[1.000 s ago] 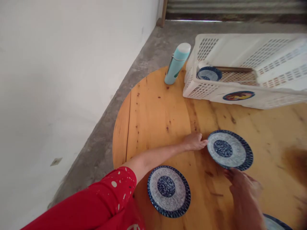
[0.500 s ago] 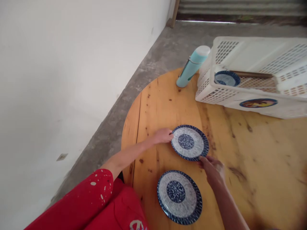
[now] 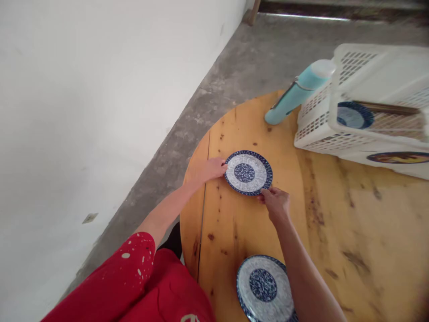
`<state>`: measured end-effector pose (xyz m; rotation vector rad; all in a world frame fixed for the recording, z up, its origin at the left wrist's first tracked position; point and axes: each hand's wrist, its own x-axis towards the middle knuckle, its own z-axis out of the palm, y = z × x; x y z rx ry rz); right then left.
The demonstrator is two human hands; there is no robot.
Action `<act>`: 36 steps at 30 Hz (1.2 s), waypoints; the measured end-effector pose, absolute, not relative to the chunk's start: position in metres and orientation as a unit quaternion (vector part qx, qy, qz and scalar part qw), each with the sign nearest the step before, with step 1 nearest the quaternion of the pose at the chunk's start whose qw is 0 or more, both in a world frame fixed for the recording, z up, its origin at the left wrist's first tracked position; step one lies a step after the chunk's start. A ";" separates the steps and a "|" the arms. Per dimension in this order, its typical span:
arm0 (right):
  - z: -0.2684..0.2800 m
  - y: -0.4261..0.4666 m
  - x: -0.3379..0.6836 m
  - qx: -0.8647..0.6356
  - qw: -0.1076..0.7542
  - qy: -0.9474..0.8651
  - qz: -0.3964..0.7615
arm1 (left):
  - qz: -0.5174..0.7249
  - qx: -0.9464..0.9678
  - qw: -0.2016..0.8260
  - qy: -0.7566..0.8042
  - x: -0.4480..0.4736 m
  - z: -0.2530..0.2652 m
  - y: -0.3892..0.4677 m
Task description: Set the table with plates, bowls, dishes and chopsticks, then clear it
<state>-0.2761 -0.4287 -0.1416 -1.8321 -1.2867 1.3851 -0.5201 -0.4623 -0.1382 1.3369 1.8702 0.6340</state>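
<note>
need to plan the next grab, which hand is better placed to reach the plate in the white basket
Right. The right hand sits on the basket side of the held plate; the basket with its plate lies far right. The left hand is at the table's left edge.

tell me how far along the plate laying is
Done: one blue plate lies flat at the table's near edge. In hand: left hand and right hand hold a second plate by its rim. Left: a dish sits in the white crate.
</note>
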 end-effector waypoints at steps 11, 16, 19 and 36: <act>-0.151 -0.436 -0.302 -0.657 0.257 -0.505 0.497 | 0.245 0.522 0.361 0.733 -0.547 -0.142 -0.467; -0.157 -0.449 -0.310 -0.659 0.265 -0.504 0.492 | 0.229 0.532 0.373 0.725 -0.557 -0.139 -0.471; -0.159 -0.456 -0.309 -0.662 0.268 -0.501 0.488 | 0.230 0.530 0.376 0.724 -0.556 -0.140 -0.478; -0.110 -0.488 -0.266 -0.717 0.393 -0.375 0.437 | 0.280 0.515 0.422 0.691 -0.543 -0.157 -0.456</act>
